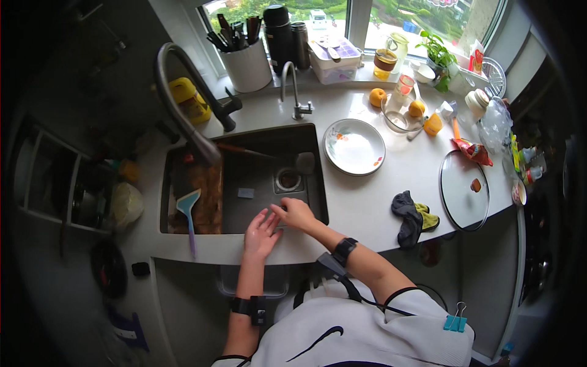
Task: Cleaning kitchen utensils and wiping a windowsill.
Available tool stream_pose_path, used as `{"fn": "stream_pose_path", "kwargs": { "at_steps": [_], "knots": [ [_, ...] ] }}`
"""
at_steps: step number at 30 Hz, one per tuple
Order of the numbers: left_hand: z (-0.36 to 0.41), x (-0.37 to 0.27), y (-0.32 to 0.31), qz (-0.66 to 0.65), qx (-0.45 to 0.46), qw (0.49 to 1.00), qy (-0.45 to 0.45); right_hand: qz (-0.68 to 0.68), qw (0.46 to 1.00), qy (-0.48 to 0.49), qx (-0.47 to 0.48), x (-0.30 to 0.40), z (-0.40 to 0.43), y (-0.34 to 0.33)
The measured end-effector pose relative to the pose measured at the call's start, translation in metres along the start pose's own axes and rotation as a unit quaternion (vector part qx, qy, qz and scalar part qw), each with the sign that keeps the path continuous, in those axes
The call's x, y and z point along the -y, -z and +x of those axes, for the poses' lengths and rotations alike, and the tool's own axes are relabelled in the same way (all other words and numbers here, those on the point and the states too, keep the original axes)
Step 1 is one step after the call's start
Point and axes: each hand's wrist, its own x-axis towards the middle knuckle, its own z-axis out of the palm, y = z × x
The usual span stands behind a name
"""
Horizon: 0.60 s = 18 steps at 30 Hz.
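My left hand (260, 237) is palm up over the front edge of the sink (257, 215), fingers spread and nothing in it. Close by, my right hand (294, 214) has bent fingers near the left fingertips; whether they pinch something small is unclear. In the dark sink basin, a small pale blue-grey rectangle (246, 193) lies beyond the hands, left of the drain (289, 180). A brown board (208, 202) fills the sink's left part. Across it and the front rim rests a squeegee-like scraper (188, 206) with a light-blue head. An orange-handled brush (234, 148) leans at the back.
A grey gooseneck faucet (167, 91) arches over the sink's left side. Right of the basin stand stacked white plates (355, 149), a grey and yellow-green cloth (408, 220) and a glass lid (463, 192). Oranges (378, 97) and a glass bowl (398, 121) sit farther back.
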Motion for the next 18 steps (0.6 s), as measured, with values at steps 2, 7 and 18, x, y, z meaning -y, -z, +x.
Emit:
{"fn": "stream_pose_path", "kwargs": {
  "at_steps": [2,7,18],
  "knots": [
    [-0.005,0.002,-0.004,0.063,0.033,0.997,-0.018,-0.031,0.999,0.018,-0.013,-0.013,-0.006,-0.008],
    [-0.011,0.009,0.002,0.181,0.024,0.980,-0.081,0.317,0.930,-0.087,0.166,0.009,-0.015,-0.014],
    [-0.012,-0.011,0.043,0.728,-0.180,0.540,-0.382,0.198,0.959,0.070,-0.189,0.019,0.189,0.050]
  ]
}}
